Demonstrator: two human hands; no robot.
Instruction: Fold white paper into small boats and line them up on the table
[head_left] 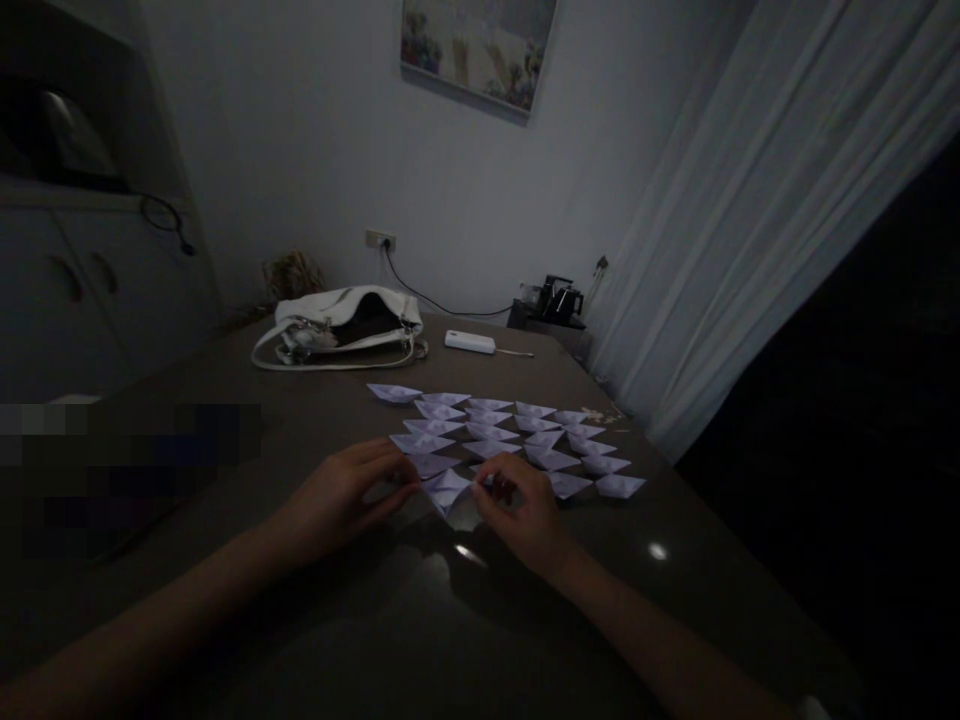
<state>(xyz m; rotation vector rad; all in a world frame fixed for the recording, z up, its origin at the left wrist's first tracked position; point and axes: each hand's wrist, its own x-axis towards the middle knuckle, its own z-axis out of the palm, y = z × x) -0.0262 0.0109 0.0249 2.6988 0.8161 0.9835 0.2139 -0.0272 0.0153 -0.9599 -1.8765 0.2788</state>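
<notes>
Between my two hands a folded white paper boat (447,490) is held up over the dark table. My left hand (346,497) pinches its left tip between thumb and fingers. At the opposite tip, the thumb and fingers of my right hand (523,510) are closed on the paper. Just beyond, several finished-looking paper boats (491,432) stand in rows on the table, partly hidden behind my hands. One boat (394,393) sits at the far left of the back row, and another (620,486) at the near right corner.
A white handbag (349,305) lies at the back left of the table (337,410). Right of it is a white power bank (469,342) with a short strap. A black kettle (562,300) stands beyond the table's back right, near a pale curtain (697,200). The left side is pixelated.
</notes>
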